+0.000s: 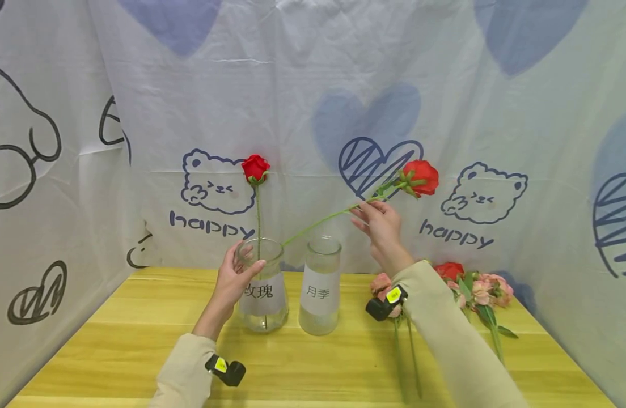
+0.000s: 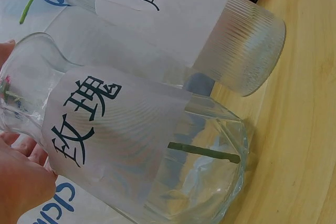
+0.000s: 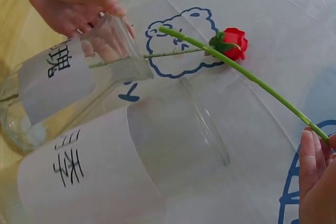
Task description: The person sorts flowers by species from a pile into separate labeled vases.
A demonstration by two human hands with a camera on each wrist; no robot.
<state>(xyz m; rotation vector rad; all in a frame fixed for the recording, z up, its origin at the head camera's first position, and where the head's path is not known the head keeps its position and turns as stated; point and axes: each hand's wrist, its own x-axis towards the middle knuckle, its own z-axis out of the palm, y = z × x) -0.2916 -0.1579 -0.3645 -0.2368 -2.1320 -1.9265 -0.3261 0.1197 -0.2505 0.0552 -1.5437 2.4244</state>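
My left hand (image 1: 232,279) grips the neck of a clear glass vase (image 1: 276,318), its label printed with dark characters. A single red rose (image 1: 255,168) stands upright in that vase, and its stem end shows near the bottom in the left wrist view. Between thumb and fingers, my right hand (image 1: 385,229) pinches the green stem of a second red flower (image 1: 422,178). This flower slants, bloom up to the right, with the stem's lower end by the left vase's rim. A narrower labelled glass vase (image 1: 319,320) stands just right of the first one.
On the table's right side lie pink flowers (image 1: 481,292) and another red flower (image 1: 449,270), stems toward the front. More pink blooms (image 1: 380,283) sit partly behind my right wrist. A printed cloth (image 1: 292,113) hangs behind the wooden table (image 1: 139,317).
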